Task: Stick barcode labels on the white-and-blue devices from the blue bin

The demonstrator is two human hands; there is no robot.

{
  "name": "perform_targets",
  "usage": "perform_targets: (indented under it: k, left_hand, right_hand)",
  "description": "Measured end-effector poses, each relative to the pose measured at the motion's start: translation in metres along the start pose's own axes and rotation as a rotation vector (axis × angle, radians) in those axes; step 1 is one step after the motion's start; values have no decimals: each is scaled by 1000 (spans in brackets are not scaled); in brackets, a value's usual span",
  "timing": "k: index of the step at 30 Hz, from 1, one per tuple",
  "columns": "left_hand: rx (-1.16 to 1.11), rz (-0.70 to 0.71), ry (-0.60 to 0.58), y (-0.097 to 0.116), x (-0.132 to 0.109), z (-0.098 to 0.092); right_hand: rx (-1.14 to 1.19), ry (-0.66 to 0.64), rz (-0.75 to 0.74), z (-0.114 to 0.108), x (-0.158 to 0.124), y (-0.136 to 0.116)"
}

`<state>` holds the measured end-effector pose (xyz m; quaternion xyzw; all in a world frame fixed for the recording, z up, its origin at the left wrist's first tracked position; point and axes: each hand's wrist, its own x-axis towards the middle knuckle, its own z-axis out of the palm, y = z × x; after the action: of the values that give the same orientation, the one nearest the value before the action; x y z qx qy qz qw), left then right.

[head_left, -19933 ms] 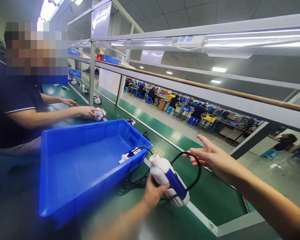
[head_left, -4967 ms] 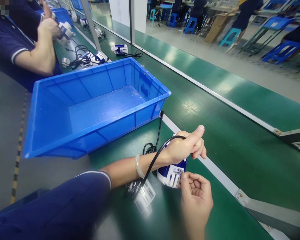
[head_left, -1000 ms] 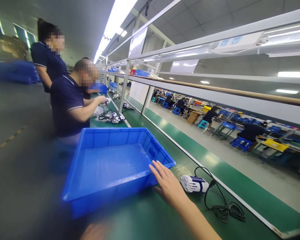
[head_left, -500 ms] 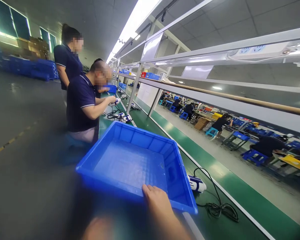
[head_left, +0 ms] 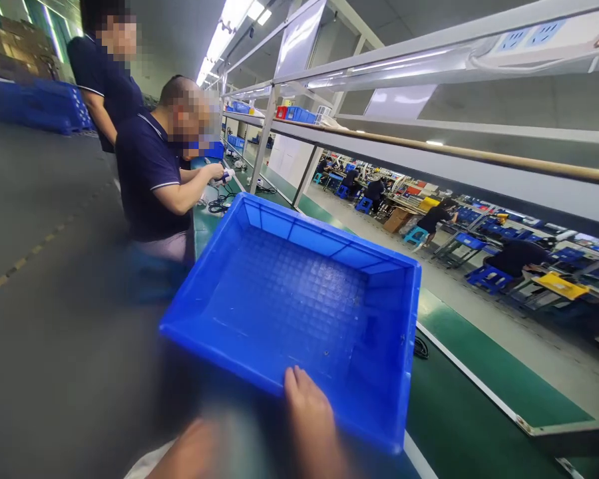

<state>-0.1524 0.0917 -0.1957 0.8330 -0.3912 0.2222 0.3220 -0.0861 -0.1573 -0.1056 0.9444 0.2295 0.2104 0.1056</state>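
An empty blue plastic bin (head_left: pixel 299 299) is lifted off the green bench and tilted with its open side toward me. My right hand (head_left: pixel 309 419) grips its near rim, fingers over the edge. A blurred skin-coloured shape (head_left: pixel 194 452) at the bottom edge looks like my left arm; that hand is too blurred to read. A bit of black cable (head_left: pixel 422 347) shows past the bin's right corner, and what it is attached to is hidden behind the bin.
A seated person in a dark polo (head_left: pixel 150 179) works just beyond the bin, holding a white and blue device (head_left: pixel 224 176). Another person (head_left: pixel 104 66) stands behind. The green conveyor belt (head_left: pixel 454 426) runs along the right under a metal shelf frame (head_left: pixel 429 60).
My right hand moved from beside the bin to its near rim and took hold. The bin rose off the bench and tipped toward me, hiding the white and blue device.
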Motion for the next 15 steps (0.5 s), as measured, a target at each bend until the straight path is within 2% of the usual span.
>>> perform_targets:
  k: [4,8,12,15]
  left_hand:
    - [-53,4,-16,4,4,-3]
    - [-94,-3,10,3,8,4]
    - [-128,-9,13,3,20,9]
    - [-142,-2,26,2,35,9]
  right_hand:
    - [-43,37,36,2,-20,30]
    - [-129,46,19,3,-61,53]
    - [-266,-16,-21,9,-107,65]
    - [-286,-104,119,11,-133,71]
